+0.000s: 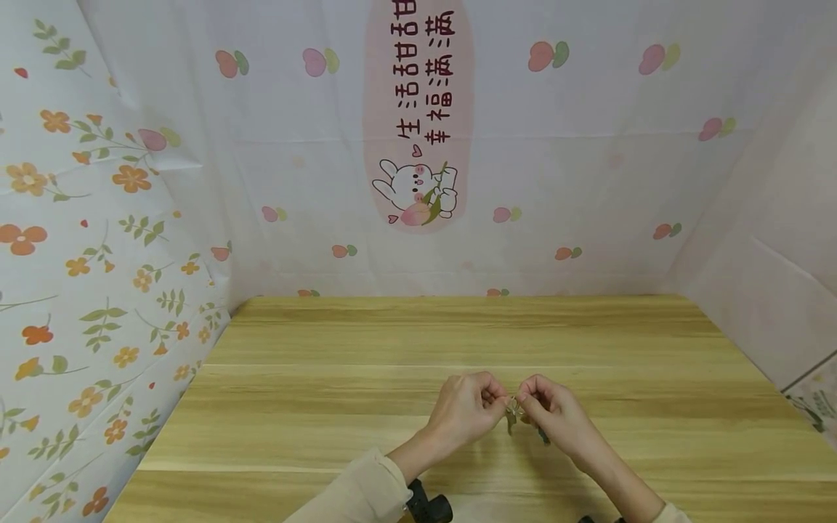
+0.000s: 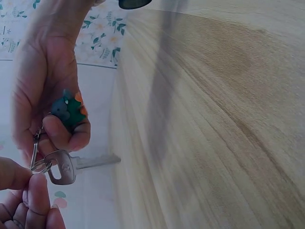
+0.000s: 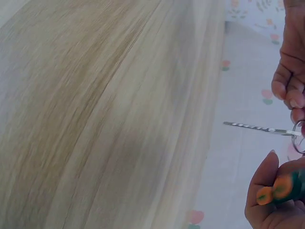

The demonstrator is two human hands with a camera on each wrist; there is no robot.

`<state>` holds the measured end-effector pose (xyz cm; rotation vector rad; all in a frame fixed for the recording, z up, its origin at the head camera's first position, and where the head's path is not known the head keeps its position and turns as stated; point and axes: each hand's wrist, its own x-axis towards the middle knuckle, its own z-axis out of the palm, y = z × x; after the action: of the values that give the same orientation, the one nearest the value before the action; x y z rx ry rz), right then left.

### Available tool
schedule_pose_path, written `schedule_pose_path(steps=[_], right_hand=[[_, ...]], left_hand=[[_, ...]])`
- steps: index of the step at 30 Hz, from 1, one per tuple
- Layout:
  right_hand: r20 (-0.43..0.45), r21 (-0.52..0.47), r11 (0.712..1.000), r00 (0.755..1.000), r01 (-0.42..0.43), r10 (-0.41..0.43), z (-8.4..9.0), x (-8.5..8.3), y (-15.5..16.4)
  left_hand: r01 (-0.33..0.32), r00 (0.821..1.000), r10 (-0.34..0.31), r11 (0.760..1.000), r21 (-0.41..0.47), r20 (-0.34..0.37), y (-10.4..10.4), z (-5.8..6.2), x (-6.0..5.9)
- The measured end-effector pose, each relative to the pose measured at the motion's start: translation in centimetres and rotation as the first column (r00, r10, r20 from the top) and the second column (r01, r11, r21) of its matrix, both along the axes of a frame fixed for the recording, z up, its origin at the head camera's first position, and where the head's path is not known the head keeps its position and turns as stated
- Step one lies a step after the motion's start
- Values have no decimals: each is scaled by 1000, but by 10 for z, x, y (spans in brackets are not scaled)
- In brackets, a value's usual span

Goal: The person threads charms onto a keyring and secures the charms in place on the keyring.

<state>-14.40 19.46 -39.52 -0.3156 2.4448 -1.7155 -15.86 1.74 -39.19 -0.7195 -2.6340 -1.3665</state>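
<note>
Closest to me on the head feed are two pale sleeves, the left one [image 1: 360,487] showing far more than the right cuff [image 1: 670,514]. A black device [image 1: 429,506] sits by the left wrist, and a sliver of a second [image 1: 586,519] shows near the right.

Just beyond, I have both grips raised over the desk, close together. The left grip [image 1: 466,408] pinches the key ring [image 3: 293,140] between thumb and finger. The right grip [image 1: 556,414] pinches at the ring's other side as far as I can make out, with a green and orange charm [image 2: 69,110] tucked among its curled fingers. Between them the key [image 2: 78,163] hangs from the ring, its blade sticking out free; a short chain [image 2: 36,138] runs from charm to ring.

As to progress, I see the key threaded on and the charm linked, so those joins are made. I judge the work at the ring to be unfinished, since neither grip is released and the set is not yet laid down. Whether the coils are being prised apart, I cannot tell.

My count: one key, one charm, one chain, and one ring, though overlapping wire could hide a second loop.

Farther out I have one wood-grain desk [image 1: 294,407], then a left-hand flowered cloth [image 1: 131,254] and a back cloth [image 1: 294,174] bearing one printed rabbit [image 1: 415,192].
</note>
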Motion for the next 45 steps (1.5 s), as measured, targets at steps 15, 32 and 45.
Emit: schedule_pose_path(steps=[15,32,45], right_hand=[[47,-83,996,998,36,-32,-8,1,2],[-475,191,977,880,96,7,-10,2,-9],[-252,112,994,967,-1,29,-7,2,-6]], left_hand=[[-12,998,13,1000,12,-59,-1,-1,-1],[93,989,-115,974,-208,-97,-5,3,2],[66,990,-81,989,-131,-113,-8,-1,0]])
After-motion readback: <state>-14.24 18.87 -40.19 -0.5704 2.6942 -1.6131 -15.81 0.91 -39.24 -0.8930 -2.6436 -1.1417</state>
